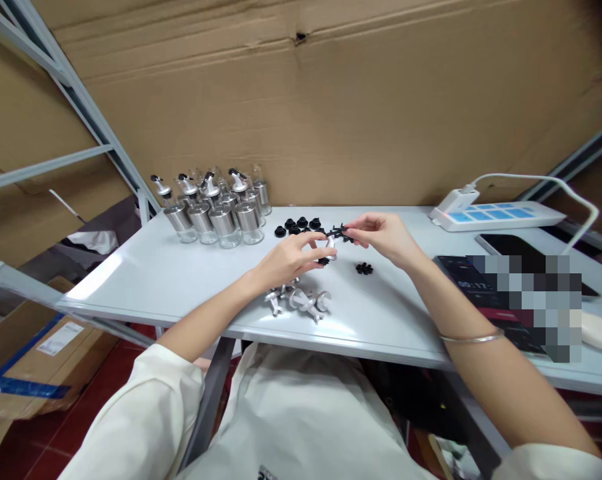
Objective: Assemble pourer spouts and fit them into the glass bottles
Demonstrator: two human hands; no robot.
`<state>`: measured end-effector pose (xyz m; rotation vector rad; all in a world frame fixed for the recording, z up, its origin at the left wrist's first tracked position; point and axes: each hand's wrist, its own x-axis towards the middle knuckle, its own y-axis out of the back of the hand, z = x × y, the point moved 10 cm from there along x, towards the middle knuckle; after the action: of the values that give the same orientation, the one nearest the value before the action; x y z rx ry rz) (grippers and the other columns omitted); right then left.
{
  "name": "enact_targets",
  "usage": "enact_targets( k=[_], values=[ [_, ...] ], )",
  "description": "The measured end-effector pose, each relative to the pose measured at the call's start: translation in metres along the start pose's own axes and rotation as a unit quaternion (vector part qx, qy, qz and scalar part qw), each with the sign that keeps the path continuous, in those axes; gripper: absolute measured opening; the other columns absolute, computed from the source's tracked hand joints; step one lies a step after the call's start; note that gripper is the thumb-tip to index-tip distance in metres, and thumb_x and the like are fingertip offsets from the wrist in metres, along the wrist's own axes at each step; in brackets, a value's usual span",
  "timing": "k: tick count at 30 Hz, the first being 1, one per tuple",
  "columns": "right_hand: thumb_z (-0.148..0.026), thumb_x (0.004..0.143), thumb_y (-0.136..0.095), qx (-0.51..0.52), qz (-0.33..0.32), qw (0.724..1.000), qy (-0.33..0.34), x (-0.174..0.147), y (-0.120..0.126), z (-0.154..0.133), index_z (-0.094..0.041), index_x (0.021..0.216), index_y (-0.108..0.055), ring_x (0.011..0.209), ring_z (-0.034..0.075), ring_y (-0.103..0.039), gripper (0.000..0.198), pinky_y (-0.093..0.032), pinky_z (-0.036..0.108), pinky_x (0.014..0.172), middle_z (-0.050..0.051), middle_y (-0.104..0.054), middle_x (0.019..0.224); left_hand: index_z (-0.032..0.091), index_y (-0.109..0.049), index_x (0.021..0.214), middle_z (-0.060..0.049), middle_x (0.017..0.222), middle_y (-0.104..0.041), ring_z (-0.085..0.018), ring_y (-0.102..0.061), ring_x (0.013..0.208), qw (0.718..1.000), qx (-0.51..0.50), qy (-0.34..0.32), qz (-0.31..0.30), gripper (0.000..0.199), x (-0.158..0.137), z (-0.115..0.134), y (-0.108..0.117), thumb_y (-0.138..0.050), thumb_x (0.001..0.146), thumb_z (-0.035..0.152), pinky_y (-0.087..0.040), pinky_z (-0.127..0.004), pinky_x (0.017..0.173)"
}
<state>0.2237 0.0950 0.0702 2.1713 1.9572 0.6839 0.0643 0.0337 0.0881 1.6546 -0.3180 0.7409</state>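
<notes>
My left hand [297, 256] is closed around a silver pourer spout [331, 249] above the middle of the table. The fingers of my right hand [385, 235] pinch a cluster of small black plastic parts [341, 233] right beside the spout's top; whether the two touch, I cannot tell. Behind my left fingers sit several round black stoppers [301, 222], partly hidden. Nearer to me lie several loose silver spouts [303, 300], some of them covered by my left wrist. Below my right hand rests another small black cluster [365, 268].
Several glass bottles with steel bands [223, 220] stand at the back left, some topped with pourers. On the right are a white power strip [501, 216] with a plugged-in cable, a dark phone [495, 241] and a lit screen device [461, 273]. Cardboard [331, 120] rises behind the table.
</notes>
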Motion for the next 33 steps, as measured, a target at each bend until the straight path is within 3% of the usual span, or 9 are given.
enact_targets(
  k=[3, 8, 18, 24, 33],
  values=[
    [-0.037, 0.056, -0.078, 0.11, -0.018, 0.994, 0.014, -0.005, -0.006, -0.011, -0.018, 0.069, -0.064, 0.044, 0.008, -0.046, 0.027, -0.034, 0.023, 0.042, -0.001, -0.059, 0.052, 0.021, -0.059, 0.114, -0.01, 0.113, -0.061, -0.015, -0.06, 0.097, 1.0, 0.0, -0.004, -0.012, 0.025, 0.0, 0.001, -0.002, -0.048, 0.091, 0.023, -0.047, -0.03, 0.081],
    [-0.039, 0.053, -0.082, 0.169, -0.039, 0.984, 0.026, -0.008, -0.015, -0.016, -0.018, 0.068, -0.066, 0.045, 0.007, -0.045, 0.03, -0.032, 0.023, 0.042, -0.001, -0.06, 0.053, 0.02, -0.058, 0.115, -0.007, 0.104, -0.065, -0.014, -0.059, 0.09, 1.0, -0.006, -0.013, -0.024, 0.026, 0.0, 0.002, -0.006, -0.049, 0.091, 0.021, -0.044, -0.028, 0.079],
    [-0.035, 0.057, -0.081, 0.138, -0.058, 0.988, 0.025, -0.009, -0.024, -0.014, -0.016, 0.07, -0.069, 0.047, 0.008, -0.048, 0.026, -0.034, 0.023, 0.046, -0.001, -0.06, 0.053, 0.021, -0.059, 0.115, -0.006, 0.104, -0.065, -0.014, -0.055, 0.089, 0.999, -0.006, -0.013, -0.037, 0.026, 0.001, 0.002, -0.007, -0.048, 0.091, 0.022, -0.042, -0.029, 0.081],
    [-0.036, 0.057, -0.081, 0.145, -0.06, 0.987, 0.027, -0.01, -0.025, -0.016, -0.016, 0.07, -0.069, 0.047, 0.008, -0.047, 0.027, -0.035, 0.024, 0.046, -0.002, -0.058, 0.052, 0.023, -0.061, 0.112, -0.007, 0.107, -0.062, -0.018, -0.053, 0.102, 0.999, 0.046, -0.019, -0.017, 0.024, 0.002, 0.004, -0.003, -0.048, 0.091, 0.026, -0.042, -0.034, 0.088],
    [-0.039, 0.059, -0.079, 0.149, -0.072, 0.986, 0.028, -0.012, -0.027, -0.02, -0.017, 0.069, -0.068, 0.047, 0.008, -0.046, 0.027, -0.037, 0.025, 0.049, -0.003, -0.057, 0.052, 0.023, -0.061, 0.11, -0.013, 0.133, -0.048, -0.022, -0.046, 0.123, 0.999, 0.037, -0.009, -0.008, 0.023, 0.003, 0.004, -0.001, -0.05, 0.09, 0.024, -0.042, -0.041, 0.097]
  ],
)
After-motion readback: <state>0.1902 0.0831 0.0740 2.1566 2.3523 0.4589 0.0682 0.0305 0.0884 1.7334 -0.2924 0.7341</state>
